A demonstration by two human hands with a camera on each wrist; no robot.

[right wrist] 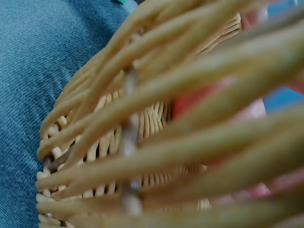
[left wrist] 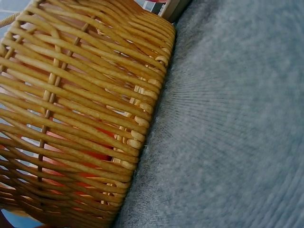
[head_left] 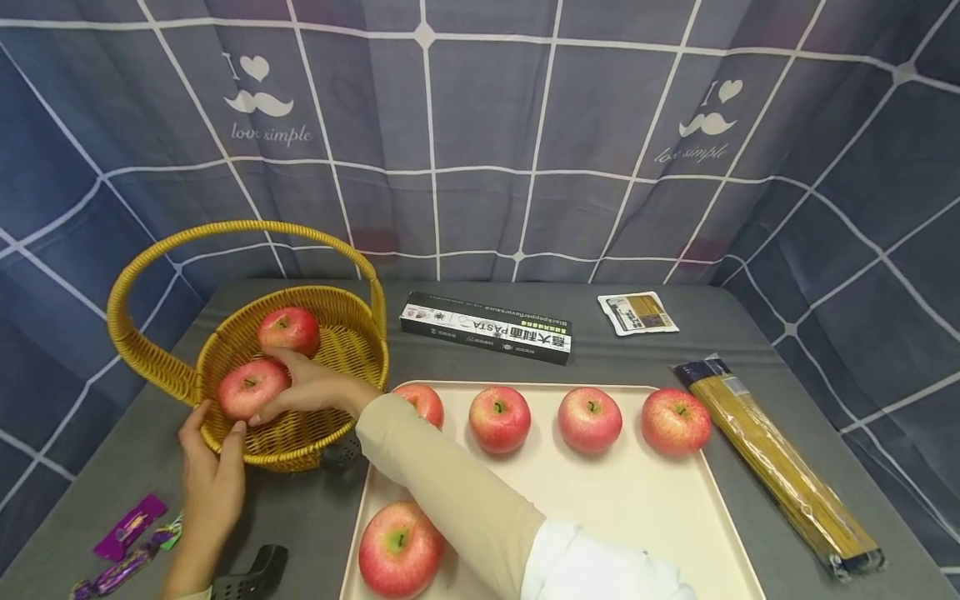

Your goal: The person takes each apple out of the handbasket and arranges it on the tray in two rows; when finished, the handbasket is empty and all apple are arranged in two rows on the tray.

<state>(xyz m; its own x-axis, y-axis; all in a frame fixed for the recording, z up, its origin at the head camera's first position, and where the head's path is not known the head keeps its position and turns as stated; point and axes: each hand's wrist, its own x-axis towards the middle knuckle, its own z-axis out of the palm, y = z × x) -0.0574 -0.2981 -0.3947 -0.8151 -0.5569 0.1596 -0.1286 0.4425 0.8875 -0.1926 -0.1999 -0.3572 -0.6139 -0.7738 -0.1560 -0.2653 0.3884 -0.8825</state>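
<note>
A yellow wicker basket [head_left: 352, 333] with a tall hoop handle stands at the left. My right hand [head_left: 318, 387] reaches inside and holds a red apple [head_left: 246, 392] between thumb and fingers, low in the basket. Behind it lies another apple [head_left: 288, 329]. My left hand [head_left: 213, 475] grips the near left rim, its thumb and fingertip at the edge. In the left wrist view the woven wall [left wrist: 80, 95] fills the left half, red showing through its gaps. The right wrist view shows blurred wicker strands [right wrist: 156, 95] close up, with red behind.
A cream tray [head_left: 600, 508] holds several apples, a row at its back and one apple [head_left: 401, 550] at the front left. Behind lie a pasta box [head_left: 487, 327] and a sachet [head_left: 639, 313]. A spaghetti pack [head_left: 780, 467] lies right, wrapped candies [head_left: 131, 529] left.
</note>
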